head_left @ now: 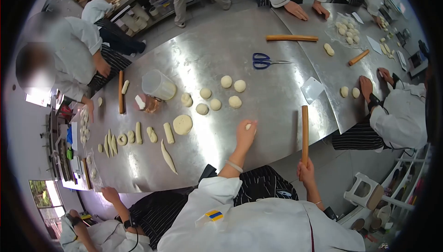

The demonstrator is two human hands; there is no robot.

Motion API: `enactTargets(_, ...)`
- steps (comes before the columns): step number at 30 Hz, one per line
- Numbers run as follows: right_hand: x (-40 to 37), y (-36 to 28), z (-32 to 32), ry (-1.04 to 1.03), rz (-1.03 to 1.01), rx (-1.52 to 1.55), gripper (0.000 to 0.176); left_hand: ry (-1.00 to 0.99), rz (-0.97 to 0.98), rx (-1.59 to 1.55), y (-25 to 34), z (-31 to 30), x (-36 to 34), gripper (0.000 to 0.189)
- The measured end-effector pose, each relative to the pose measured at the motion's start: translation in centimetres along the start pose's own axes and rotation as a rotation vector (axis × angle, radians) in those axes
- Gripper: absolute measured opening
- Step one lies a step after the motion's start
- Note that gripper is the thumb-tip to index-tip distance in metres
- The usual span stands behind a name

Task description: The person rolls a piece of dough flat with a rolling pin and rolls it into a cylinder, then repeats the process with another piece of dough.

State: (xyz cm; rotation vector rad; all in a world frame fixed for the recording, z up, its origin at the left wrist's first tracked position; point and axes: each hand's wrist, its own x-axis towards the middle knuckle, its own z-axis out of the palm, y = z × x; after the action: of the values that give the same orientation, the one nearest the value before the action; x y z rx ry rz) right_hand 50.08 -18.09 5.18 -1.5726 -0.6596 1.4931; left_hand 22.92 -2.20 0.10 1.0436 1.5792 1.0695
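My left hand (245, 136) is closed above the steel table, with a bit of pale dough (248, 126) showing between the fingers. At the table's front edge, my right hand (305, 171) grips the lower end of a wooden rolling pin (305, 130), which points away from me. Beyond my left hand lie several dough balls (215, 104). A flat round of dough (182, 124) sits to their left, near a short dough roll (169, 133) and a long tapered dough strip (168, 157).
Blue-handled scissors (262, 61), a clear scraper (313, 89) and another rolling pin (291, 38) lie on the steel table (217, 35). A plastic tub (158, 85) stands left. Co-workers in white coats surround the table, one close at my left. A stool (364, 191) stands right.
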Motion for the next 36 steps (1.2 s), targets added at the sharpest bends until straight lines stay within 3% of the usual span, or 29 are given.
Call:
enactTargets(1, 0.6, -0.4, 0.6, -0.075, -0.041, -0.052, 0.012, 0.032, -0.004, 0.002, 1.4, -1.3, -1.3, 0.023)
enactTargets(3, 2.0, -1.4, 1.8, -0.167, -0.054, -0.154, 0.014, 0.210, -0.235, -0.425, 3.7, -3.9, -4.2, 0.024)
enactTargets(4, 2.6, -1.8, 2.3, -0.221, -0.074, -0.248, 0.016, 0.235, -0.233, -0.427, 3.0, -5.1, -5.0, 0.024)
enactTargets(6, 3.8, -2.1, 3.7, -0.266, -0.115, -0.345, 0.019, 0.311, 0.022, 0.103, 1.5, -6.9, -5.8, 0.024)
enactTargets(7, 4.1, -2.3, 4.3, -0.287, -0.157, -0.436, 0.021, 0.316, 0.025, 0.095, 2.3, -7.6, -6.1, 0.024)
enactTargets(9, 4.0, -2.9, 5.8, -0.302, -0.139, -0.455, 0.024, 0.196, -0.220, 0.569, 3.9, -8.7, -7.0, 0.018)
enactTargets(10, 3.7, -3.1, 6.4, -0.318, -0.113, -0.468, 0.026, 0.193, -0.215, 0.557, 2.9, -8.9, -7.0, 0.018)
enactTargets(12, 3.9, -1.5, 6.7, -0.283, -0.181, -0.502, 0.027, 0.195, 0.151, 0.822, 0.0, -8.7, -7.5, 0.025)
enactTargets(14, 4.1, -0.1, 6.9, -0.248, -0.250, -0.536, 0.029, 0.136, 0.088, 0.741, -0.2, -8.4, -8.1, 0.027)
enactTargets(16, 4.0, 0.5, 6.9, -0.189, -0.210, -0.546, 0.024, 0.170, 0.290, 1.033, -0.7, -9.0, -8.2, 0.037)
enactTargets(18, 3.9, 0.7, 6.6, -0.131, -0.221, -0.534, 0.026, 0.184, 0.189, 0.931, -1.3, -10.2, -7.4, 0.044)
enactTargets(21, 4.7, 1.3, 6.1, -0.079, -0.224, -0.500, 0.028, 0.183, 0.235, 1.010, -2.4, -11.6, -5.3, 0.052)
enactTargets(23, 6.1, 2.8, 5.2, -0.043, -0.439, -0.721, 0.032, 0.187, 0.214, 1.022, -2.5, -11.3, -4.4, 0.056)
enactTargets(24, 6.1, 2.8, 5.0, -0.010, -0.448, -0.715, 0.032, 0.172, 0.246, 1.014, -2.8, -11.1, -4.5, 0.056)
enactTargets(28, 5.2, -0.3, 5.8, 0.044, -0.351, -0.837, 0.040, -0.018, 0.449, 0.895, -3.5, -10.8, -8.5, 0.068)
enactTargets(32, 5.1, 0.1, 6.9, 0.071, -0.344, -0.925, 0.041, -0.140, 0.529, 0.997, -3.8, -10.8, -10.2, 0.075)
enactTargets(36, 5.8, -0.2, 7.6, 0.082, -0.344, -0.968, 0.041, -0.113, 0.430, 1.083, -1.3, -9.6, -6.1, 0.069)
